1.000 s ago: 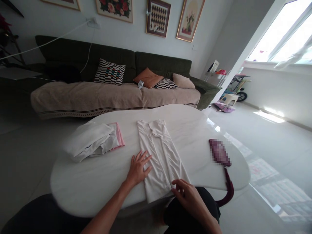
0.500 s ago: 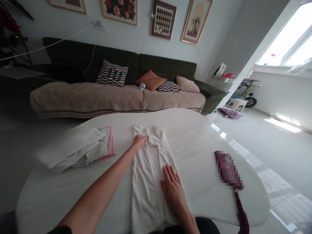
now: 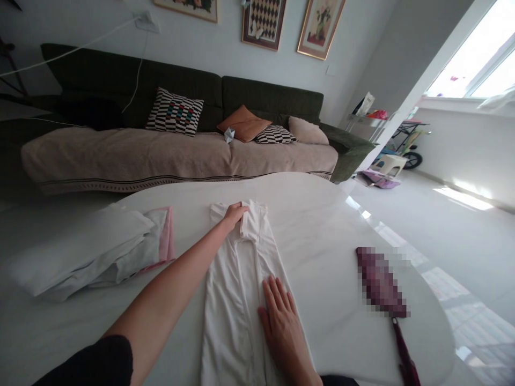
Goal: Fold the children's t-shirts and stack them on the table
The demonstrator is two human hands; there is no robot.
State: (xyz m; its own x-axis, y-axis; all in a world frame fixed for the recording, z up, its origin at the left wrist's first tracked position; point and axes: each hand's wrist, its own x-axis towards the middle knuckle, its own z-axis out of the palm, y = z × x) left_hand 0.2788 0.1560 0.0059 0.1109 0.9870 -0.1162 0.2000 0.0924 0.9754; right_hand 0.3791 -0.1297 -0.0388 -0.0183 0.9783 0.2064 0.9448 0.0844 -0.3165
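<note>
White trousers (image 3: 227, 300) lie lengthwise on the pale marbled table (image 3: 322, 230), waist at the far end and legs toward me. My left hand (image 3: 234, 214) reaches to the waist and pinches its fabric with closed fingers. Flat on the right-hand trouser leg rests my right hand (image 3: 284, 324), its fingers stretched out and holding nothing. Creases run down both legs, and their near ends pass out of view at the bottom.
A pile of white and pink cloth (image 3: 100, 246) lies at the table's left. On the right is a dark red object (image 3: 380, 281), blurred by pixels, with a strap-like part. A covered sofa (image 3: 181, 155) with cushions stands beyond the table.
My left hand has moved up the waist toward its far edge, where the fabric now lies differently. My right hand stays flat on the leg. The view has shifted slightly.
</note>
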